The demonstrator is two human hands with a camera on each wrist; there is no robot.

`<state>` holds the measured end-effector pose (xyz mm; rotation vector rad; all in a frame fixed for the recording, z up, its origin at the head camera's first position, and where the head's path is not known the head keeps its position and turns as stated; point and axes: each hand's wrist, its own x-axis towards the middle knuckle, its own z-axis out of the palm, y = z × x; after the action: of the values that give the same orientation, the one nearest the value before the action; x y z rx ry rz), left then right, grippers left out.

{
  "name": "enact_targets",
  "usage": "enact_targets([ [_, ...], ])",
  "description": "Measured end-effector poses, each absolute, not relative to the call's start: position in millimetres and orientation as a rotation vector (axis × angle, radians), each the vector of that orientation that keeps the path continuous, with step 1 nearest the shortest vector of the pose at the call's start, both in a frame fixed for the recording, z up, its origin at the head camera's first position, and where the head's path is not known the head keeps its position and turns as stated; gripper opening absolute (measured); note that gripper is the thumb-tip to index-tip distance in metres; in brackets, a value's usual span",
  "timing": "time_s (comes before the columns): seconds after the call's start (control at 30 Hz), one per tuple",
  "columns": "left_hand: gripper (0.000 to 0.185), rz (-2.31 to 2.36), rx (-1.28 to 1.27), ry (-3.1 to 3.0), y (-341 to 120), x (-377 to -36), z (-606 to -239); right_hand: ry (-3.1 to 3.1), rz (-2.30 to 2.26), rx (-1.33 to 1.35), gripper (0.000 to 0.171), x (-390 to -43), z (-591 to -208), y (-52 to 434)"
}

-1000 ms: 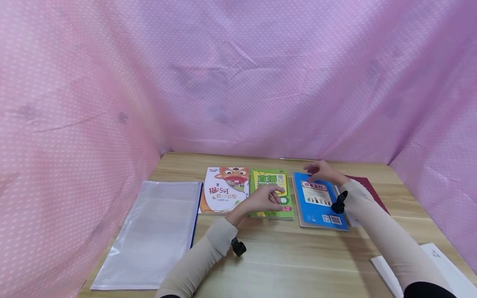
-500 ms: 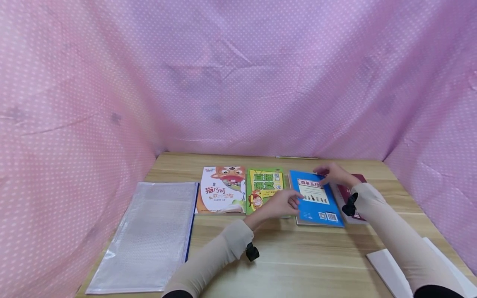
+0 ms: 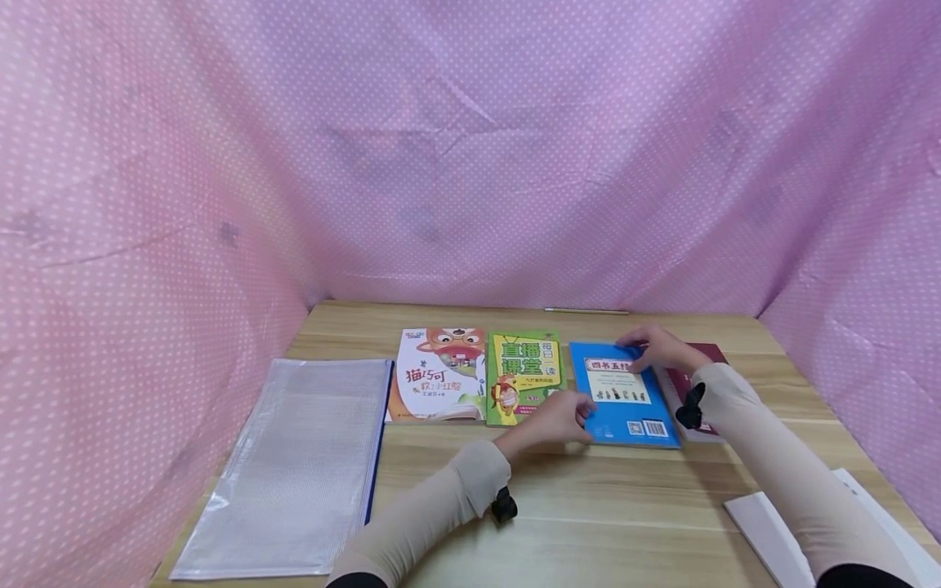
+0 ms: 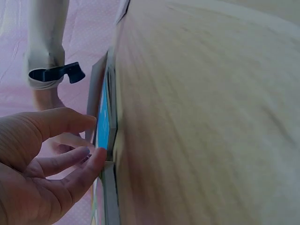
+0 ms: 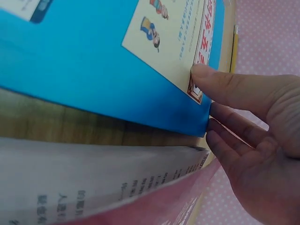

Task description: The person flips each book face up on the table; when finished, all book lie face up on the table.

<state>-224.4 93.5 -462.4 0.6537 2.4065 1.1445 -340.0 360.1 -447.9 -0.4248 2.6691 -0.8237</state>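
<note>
A blue book [image 3: 617,426] with a cream picture panel lies on the wooden table. At its far right corner, my right hand [image 3: 660,349] grips it, the thumb [image 5: 206,79] over the cover and the other fingers against the edge. My left hand [image 3: 560,418] is at the book's near left corner, its fingers loosely bent; whether they touch the book is hard to tell. Left of it lies a green book [image 3: 518,367], then a white book [image 3: 437,384] with a cartoon cover. A maroon book [image 3: 711,354], partly behind my right hand, lies to the right.
A clear zip folder [image 3: 287,465] with a blue edge covers the table's left side. White sheets or a white booklet [image 3: 768,531] lie under my right forearm. A pencil [image 3: 586,310] lies at the far edge, before a pink dotted curtain [image 3: 456,163].
The blue book has shifted slightly and its left side lies closer to the green book. My left hand has moved right and nearer, from over the green book to the blue book's corner.
</note>
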Motion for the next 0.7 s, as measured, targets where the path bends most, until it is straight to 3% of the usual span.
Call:
enact_targets([
  [0.7, 0.053, 1.104, 0.591, 2.426, 98.3, -221.5, -464.5, 2.691, -0.795, -0.445, 0.056, -343.5, -454.6, 361.3],
])
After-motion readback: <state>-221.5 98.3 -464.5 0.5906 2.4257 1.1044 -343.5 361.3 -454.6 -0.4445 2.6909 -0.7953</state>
